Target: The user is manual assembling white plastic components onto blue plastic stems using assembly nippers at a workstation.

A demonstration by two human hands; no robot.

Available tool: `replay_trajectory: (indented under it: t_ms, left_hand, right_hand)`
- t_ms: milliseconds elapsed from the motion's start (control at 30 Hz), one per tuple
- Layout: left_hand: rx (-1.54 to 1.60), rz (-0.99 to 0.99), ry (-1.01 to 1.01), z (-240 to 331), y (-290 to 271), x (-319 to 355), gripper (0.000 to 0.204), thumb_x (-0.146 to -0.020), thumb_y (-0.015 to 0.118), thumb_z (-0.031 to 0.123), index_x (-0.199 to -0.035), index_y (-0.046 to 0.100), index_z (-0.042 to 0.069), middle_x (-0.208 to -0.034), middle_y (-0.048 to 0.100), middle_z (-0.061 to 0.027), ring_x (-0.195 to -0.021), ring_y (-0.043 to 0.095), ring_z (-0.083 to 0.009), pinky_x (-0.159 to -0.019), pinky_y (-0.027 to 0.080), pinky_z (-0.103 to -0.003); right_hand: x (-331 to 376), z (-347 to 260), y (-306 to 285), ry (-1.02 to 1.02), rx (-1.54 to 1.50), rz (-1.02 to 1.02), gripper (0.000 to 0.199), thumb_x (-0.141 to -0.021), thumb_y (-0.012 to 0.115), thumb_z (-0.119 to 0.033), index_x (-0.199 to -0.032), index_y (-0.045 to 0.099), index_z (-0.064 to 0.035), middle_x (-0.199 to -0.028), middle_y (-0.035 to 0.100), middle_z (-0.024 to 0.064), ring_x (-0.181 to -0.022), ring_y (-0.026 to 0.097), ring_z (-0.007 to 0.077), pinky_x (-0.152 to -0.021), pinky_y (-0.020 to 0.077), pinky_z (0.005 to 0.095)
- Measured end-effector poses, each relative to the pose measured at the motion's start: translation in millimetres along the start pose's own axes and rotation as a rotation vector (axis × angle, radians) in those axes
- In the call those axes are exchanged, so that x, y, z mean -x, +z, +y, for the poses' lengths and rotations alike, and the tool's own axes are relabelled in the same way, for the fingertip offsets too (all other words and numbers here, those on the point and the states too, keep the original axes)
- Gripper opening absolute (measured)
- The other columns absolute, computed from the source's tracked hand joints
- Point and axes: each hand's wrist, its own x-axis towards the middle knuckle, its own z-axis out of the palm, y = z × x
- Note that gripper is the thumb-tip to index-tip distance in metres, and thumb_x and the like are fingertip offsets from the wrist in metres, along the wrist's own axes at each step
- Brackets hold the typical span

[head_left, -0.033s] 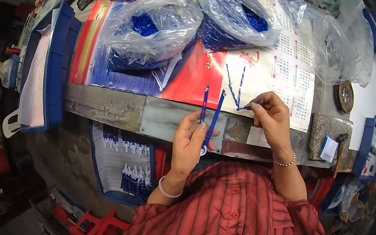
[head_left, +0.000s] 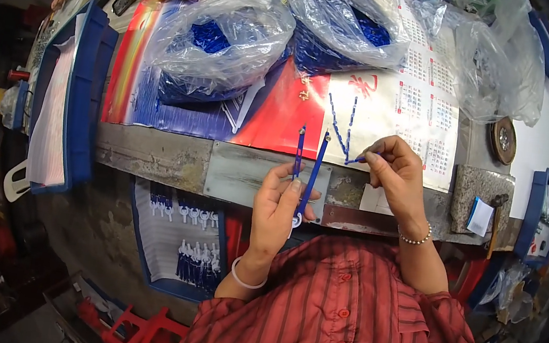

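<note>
Two slim blue plastic pen barrels [head_left: 307, 169] are held upright in the closed left hand [head_left: 278, 210] over the bench edge, while a thin blue refill [head_left: 354, 160] is pinched by the right hand [head_left: 392, 173] above the printed calendar sheet [head_left: 426, 122]; steady alignment is judged essential.

Your left hand [head_left: 278, 207] is raised upright near your chest, fingers curled closed in a grip. Your right hand [head_left: 395, 177] reaches farther forward, fingertips pinched together, wrist bent.
</note>
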Motion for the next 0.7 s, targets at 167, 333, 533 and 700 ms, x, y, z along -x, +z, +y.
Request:
replay_trajectory:
  t_ms: [167,333,533,700]
  left_hand:
    - [0.042,-0.028,-0.047,0.8,5.5,4.2,0.030,-0.095,0.046,0.019,-0.118,0.045,0.001,-0.082,0.063,-0.0135,-0.054,0.058,-0.0115,-0.051,0.046,-0.021]
    - [-0.014,-0.073,-0.009,0.6,14.5,11.0,0.028,-0.094,0.046,0.013,-0.119,0.043,0.001,-0.084,0.063,-0.0132,-0.060,0.057,-0.0104,-0.056,0.047,-0.021]
    - [-0.038,-0.143,-0.074,-1.5,29.4,20.1,0.031,-0.092,0.048,0.006,-0.120,0.041,-0.001,-0.091,0.062,-0.0124,-0.061,0.056,-0.0102,-0.057,0.047,-0.021]
    - [-0.047,-0.223,-0.115,-8.4,34.6,25.2,0.034,-0.090,0.050,0.002,-0.121,0.039,-0.002,-0.098,0.060,-0.0112,-0.060,0.054,-0.0084,-0.055,0.045,-0.020]
  right_hand:
    - [16.5,-5.8,-3.5,-0.005,-0.044,-0.073,0.009,-0.089,0.056,-0.007,-0.091,0.053,0.0004,-0.082,0.061,0.0073,-0.053,0.047,0.0060,-0.047,0.0383,0.0182]
    - [26.6,-9.6,-4.9,-0.013,-0.100,-0.112,0.010,-0.090,0.054,-0.008,-0.092,0.054,0.0015,-0.082,0.061,0.0075,-0.053,0.047,0.0063,-0.048,0.0388,0.0185]
    - [37.9,-18.7,-1.8,0.001,-0.098,-0.141,0.012,-0.091,0.054,-0.010,-0.093,0.054,0.0023,-0.077,0.058,0.0037,-0.053,0.046,0.0046,-0.049,0.0385,0.0182]
    - [43.9,-22.3,0.0,0.024,-0.015,-0.137,0.013,-0.090,0.056,-0.010,-0.091,0.055,0.0025,-0.074,0.056,0.0007,-0.054,0.045,0.0029,-0.048,0.0376,0.0181]
